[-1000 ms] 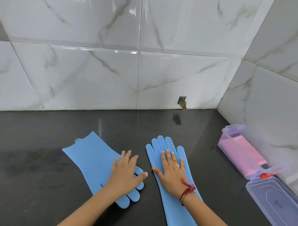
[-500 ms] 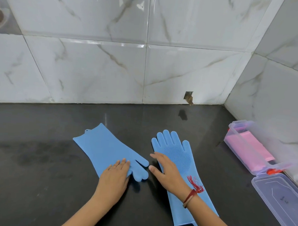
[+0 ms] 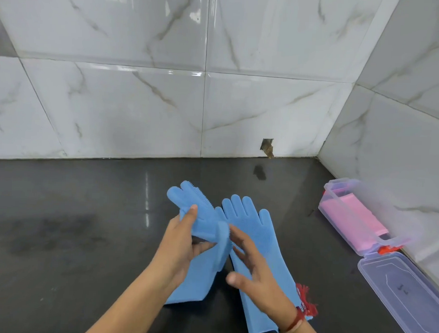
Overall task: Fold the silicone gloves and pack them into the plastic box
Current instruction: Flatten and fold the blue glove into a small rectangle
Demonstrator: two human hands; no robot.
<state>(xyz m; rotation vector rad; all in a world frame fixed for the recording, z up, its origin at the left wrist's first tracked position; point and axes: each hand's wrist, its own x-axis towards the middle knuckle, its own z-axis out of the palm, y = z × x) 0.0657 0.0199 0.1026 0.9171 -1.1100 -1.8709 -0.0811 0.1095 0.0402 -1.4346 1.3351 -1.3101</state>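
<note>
Two blue silicone gloves are on the dark counter. My left hand (image 3: 183, 242) grips one glove (image 3: 201, 220) near its palm and holds it lifted, fingers pointing up and away, cuff hanging down to the counter. The other glove (image 3: 258, 232) lies flat with its fingers pointing toward the wall. My right hand (image 3: 250, 262) hovers over that flat glove, fingers spread, touching the edge of the lifted one. The clear plastic box (image 3: 337, 195) stands at the right by the wall with a pink folded item (image 3: 353, 218) inside.
The box's clear lid (image 3: 408, 292) lies open on the counter, hinged by a red clasp (image 3: 387, 249). Marble-tiled walls close the back and right side. A small hole (image 3: 267, 148) is in the back wall near the counter.
My left hand has picked the left glove up off the counter and swung it to the right, beside the other glove. My right hand has lifted off the flat glove.
</note>
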